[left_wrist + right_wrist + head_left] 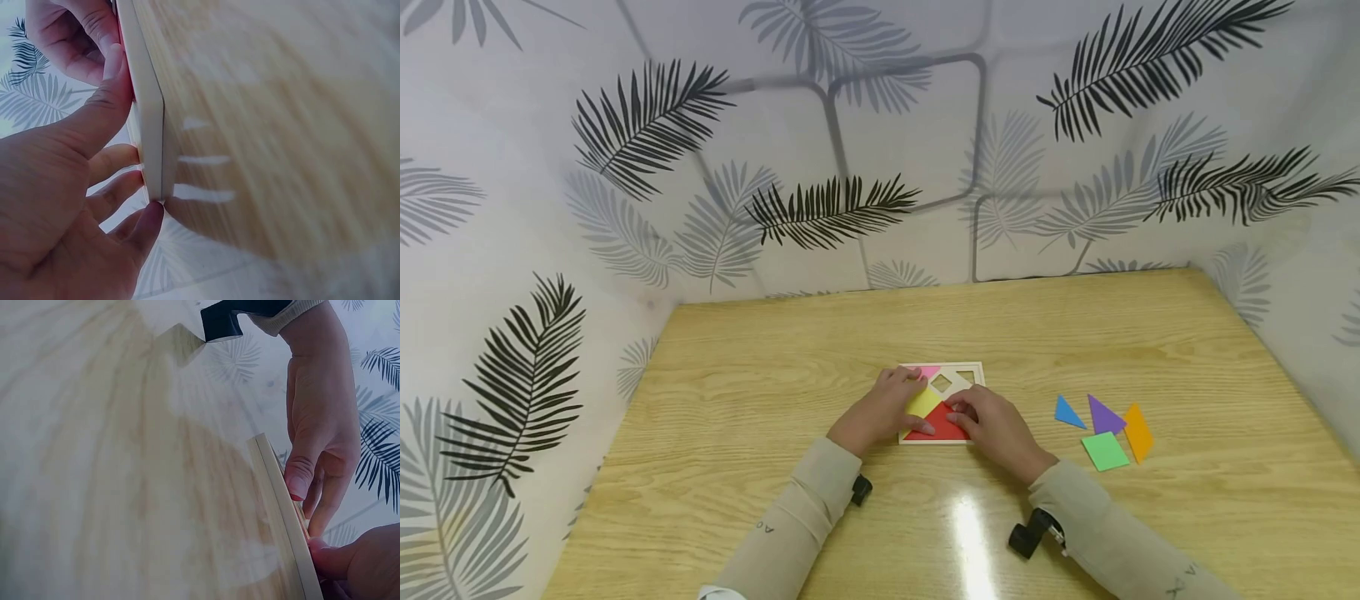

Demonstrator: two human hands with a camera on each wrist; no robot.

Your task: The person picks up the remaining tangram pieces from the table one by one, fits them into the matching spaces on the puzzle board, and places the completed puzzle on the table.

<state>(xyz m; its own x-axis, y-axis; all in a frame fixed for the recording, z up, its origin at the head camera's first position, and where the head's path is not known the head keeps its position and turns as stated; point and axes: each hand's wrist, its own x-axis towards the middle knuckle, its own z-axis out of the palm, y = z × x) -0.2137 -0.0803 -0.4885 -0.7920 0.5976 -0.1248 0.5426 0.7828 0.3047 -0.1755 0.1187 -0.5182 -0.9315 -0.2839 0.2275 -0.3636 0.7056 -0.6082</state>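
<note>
A shallow square puzzle tray (940, 443) lies on the table, holding a pink triangle (929, 370), a yellow triangle (927, 403) and a red triangle (942, 427). My left hand (883, 407) spans the tray's left side, its thumb on the red triangle and its fingers over the yellow and pink ones. In the left wrist view its little finger touches the tray's corner. My right hand (998, 427) bends in from the right, with thumb and fingertips pinching at the red triangle's sloping edge. That hand hides the tray's right side.
To the right lie a blue triangle (1067, 413), a purple triangle (1104, 417), an orange parallelogram (1138, 433) and a green square piece (1106, 451). A leaf-patterned wall (820, 275) backs the wooden table (760, 367).
</note>
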